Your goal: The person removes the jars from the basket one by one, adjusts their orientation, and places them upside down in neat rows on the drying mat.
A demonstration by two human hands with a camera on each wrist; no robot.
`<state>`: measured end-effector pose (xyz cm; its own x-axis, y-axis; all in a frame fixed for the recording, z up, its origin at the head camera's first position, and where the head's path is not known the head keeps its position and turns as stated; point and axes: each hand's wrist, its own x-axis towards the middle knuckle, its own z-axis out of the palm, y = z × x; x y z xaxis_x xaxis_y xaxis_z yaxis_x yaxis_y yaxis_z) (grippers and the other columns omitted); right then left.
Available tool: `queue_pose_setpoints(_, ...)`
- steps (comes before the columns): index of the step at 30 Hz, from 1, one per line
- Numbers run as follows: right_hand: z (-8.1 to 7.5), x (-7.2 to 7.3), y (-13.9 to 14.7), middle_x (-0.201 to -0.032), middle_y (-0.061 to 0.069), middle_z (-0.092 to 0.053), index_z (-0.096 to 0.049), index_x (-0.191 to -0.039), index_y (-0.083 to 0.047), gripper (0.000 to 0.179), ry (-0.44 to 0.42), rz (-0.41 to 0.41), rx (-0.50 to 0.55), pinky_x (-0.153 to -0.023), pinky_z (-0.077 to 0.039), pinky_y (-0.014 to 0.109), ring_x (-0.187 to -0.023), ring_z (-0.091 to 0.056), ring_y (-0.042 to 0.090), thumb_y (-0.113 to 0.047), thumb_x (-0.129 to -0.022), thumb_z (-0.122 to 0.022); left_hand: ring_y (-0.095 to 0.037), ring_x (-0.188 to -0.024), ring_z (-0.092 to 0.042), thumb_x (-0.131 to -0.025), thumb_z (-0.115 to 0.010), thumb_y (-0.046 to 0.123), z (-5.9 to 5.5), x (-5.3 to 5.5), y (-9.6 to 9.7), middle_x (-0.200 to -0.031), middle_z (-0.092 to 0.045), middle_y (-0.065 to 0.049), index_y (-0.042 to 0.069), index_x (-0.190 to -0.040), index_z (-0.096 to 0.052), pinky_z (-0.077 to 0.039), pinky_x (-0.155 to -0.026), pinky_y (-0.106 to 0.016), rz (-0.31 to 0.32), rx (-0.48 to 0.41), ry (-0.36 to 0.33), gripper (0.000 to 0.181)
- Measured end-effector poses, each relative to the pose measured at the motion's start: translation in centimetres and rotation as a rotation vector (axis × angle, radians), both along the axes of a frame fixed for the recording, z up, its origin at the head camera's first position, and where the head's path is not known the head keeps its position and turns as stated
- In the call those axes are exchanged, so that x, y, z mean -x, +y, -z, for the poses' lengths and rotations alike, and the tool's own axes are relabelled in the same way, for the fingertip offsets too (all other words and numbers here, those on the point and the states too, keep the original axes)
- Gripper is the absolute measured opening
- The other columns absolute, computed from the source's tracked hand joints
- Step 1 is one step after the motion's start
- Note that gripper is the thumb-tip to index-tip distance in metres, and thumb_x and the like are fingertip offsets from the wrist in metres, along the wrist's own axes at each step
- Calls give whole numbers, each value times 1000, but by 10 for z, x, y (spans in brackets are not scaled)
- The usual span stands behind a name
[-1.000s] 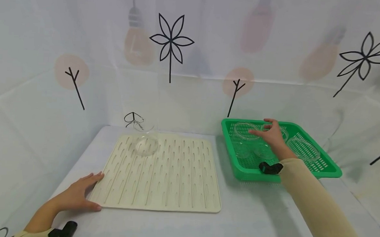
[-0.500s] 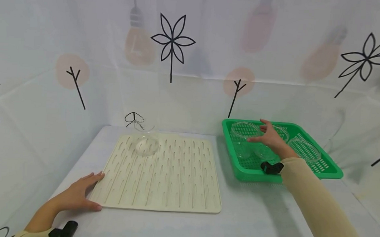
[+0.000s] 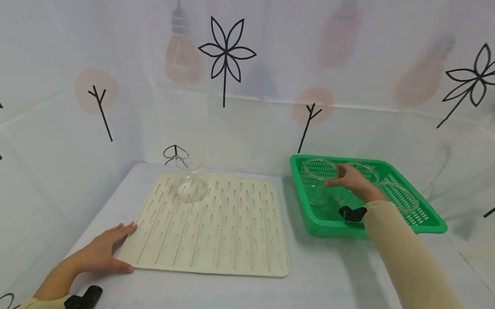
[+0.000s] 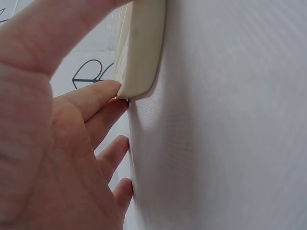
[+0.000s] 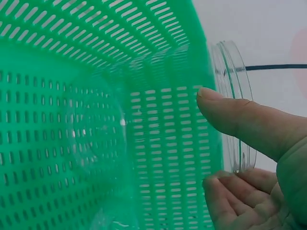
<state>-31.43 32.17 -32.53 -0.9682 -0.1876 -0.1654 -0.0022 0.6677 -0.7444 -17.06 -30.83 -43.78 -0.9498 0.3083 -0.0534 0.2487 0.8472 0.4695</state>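
My left hand (image 3: 99, 254) rests spread at the near left corner of a cream drying mat (image 3: 222, 232) with raised slots. Its thumb lies by the front edge and the fingertips touch the left side, seen close up at the mat's edge (image 4: 146, 48). My right hand (image 3: 353, 181) reaches into a green plastic basket (image 3: 331, 230). There it holds a clear round container (image 3: 315, 188) with a ringed rim (image 5: 232, 62), thumb in front and curled fingers along its right side. Another clear container (image 3: 192, 189) stands on the far left of the mat.
Several more clear containers share the basket, including one at the right (image 3: 398, 195). A white cloth (image 3: 231, 298) covers the table. Behind hangs a white printed curtain (image 3: 257, 136).
My right hand has lowered, and its fingers have drawn in from a wide spread to the side of the back left container. The left hand has stayed at the mat's corner.
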Motion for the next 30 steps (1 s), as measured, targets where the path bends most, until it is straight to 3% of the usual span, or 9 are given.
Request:
queue_pose_setpoints(4,0,1,-1,-144,37,-8,4,-145,6,99,-18,-5,10,-101,-24,61,-130,-14,52,-24,-85,-69,-53,-126,-25,-55,-84,50,-1,-1,0,-140,-36,-27,-4,-137,-40,-25,-92,-69,0,-19,3,107)
queue_pose_setpoints(12,8,9,-15,-145,35,-1,14,-146,-5,104,-102,48,207,-98,-33,58,-129,-20,51,-21,-85,-70,-53,-125,-25,-55,-84,48,-2,-2,1,-140,-36,-28,-5,-136,-41,-25,-92,-69,6,-39,18,106)
queue_pose_setpoints(18,12,13,-17,-146,34,2,12,-145,0,104,-107,67,157,-100,-32,56,-130,-19,49,-16,-84,-70,-53,-126,-25,-55,-84,49,-3,-3,2,-140,-35,-27,-4,-137,-40,-24,-92,-70,4,-38,2,107)
queue_pose_setpoints(23,11,13,-17,-146,35,-3,10,-146,0,104,-96,91,134,-99,-32,57,-129,-21,50,-23,-84,-71,-53,-126,-24,-55,-84,50,-5,-2,3,-140,-35,-28,-4,-137,-40,-24,-93,-70,3,-31,-3,107)
queue_pose_setpoints(30,11,11,-20,-147,33,-4,9,-146,-4,106,-112,134,186,-96,-34,60,-131,-20,49,-26,-82,-72,-53,-126,-25,-55,-84,49,-3,-2,2,-140,-35,-27,-4,-137,-40,-24,-92,-70,1,-32,4,106)
